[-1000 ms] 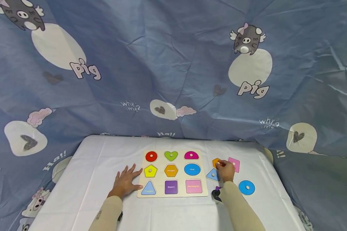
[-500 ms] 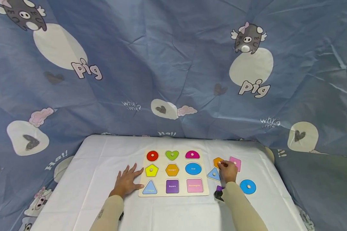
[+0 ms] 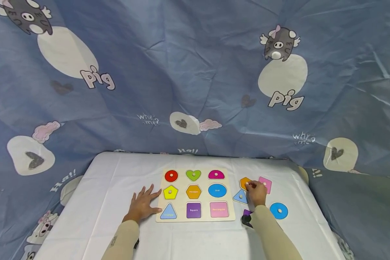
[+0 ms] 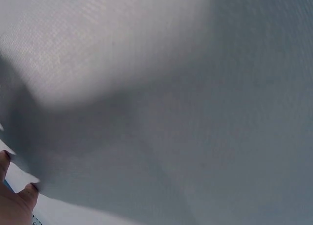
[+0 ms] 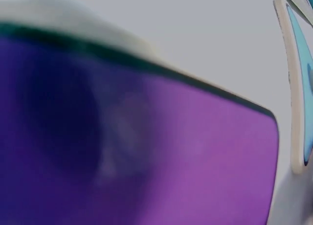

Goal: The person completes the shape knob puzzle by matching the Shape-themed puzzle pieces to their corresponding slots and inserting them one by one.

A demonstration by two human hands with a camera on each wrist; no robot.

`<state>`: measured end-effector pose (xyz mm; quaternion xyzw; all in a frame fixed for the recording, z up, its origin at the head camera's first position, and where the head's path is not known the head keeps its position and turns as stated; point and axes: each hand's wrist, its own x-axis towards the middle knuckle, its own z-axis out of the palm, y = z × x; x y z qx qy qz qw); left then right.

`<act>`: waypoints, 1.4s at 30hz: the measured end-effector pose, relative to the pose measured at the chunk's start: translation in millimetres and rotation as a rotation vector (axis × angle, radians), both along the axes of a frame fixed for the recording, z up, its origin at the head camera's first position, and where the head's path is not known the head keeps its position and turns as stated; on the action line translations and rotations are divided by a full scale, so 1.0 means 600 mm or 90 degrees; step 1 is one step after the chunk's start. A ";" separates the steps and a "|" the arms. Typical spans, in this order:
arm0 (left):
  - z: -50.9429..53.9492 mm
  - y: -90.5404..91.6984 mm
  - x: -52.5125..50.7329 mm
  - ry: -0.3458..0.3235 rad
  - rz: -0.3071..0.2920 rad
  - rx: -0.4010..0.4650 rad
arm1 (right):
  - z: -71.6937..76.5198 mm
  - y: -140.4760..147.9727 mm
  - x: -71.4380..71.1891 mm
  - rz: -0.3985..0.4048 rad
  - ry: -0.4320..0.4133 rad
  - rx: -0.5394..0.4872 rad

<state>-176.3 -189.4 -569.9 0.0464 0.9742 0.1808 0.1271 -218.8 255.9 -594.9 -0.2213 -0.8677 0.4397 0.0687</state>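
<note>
My left hand (image 3: 141,206) lies with its fingers spread, thumb and fingertips at the left edge of a wooden shape puzzle board (image 3: 181,213). Only a bit of that hand (image 4: 17,205) shows at the lower left of the left wrist view. To the right of the board, my right hand (image 3: 257,195) pinches the knob of an orange hexagon puzzle piece (image 3: 243,182). A light blue triangle piece (image 3: 239,197) lies just below the hexagon. Beyond the hand is a pink piece (image 3: 267,183), partly covered. A purple piece (image 5: 220,151) fills much of the right wrist view.
A blue oval piece (image 3: 275,213) lies right of my right forearm. On the board sit knobbed red circle (image 3: 169,179), green heart (image 3: 190,176), magenta half-circle (image 3: 211,176) and yellow pentagon (image 3: 167,196) pieces. A patterned blue cloth (image 3: 195,83) hangs behind the white table (image 3: 195,242).
The head view has shifted slightly. My right hand stays at the orange hexagon, and my left hand stays at the board's edge.
</note>
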 end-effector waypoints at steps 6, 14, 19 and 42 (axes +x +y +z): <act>-0.002 -0.002 0.004 0.007 -0.004 -0.001 | 0.002 -0.002 0.002 0.014 0.030 0.007; -0.004 0.000 -0.002 0.004 0.000 0.013 | 0.020 -0.010 0.002 0.057 0.030 0.041; -0.004 0.002 -0.002 0.001 0.006 0.008 | 0.023 -0.019 0.006 0.078 0.058 0.042; -0.002 0.000 -0.001 -0.005 0.018 0.020 | 0.020 -0.127 0.019 0.143 0.057 -0.007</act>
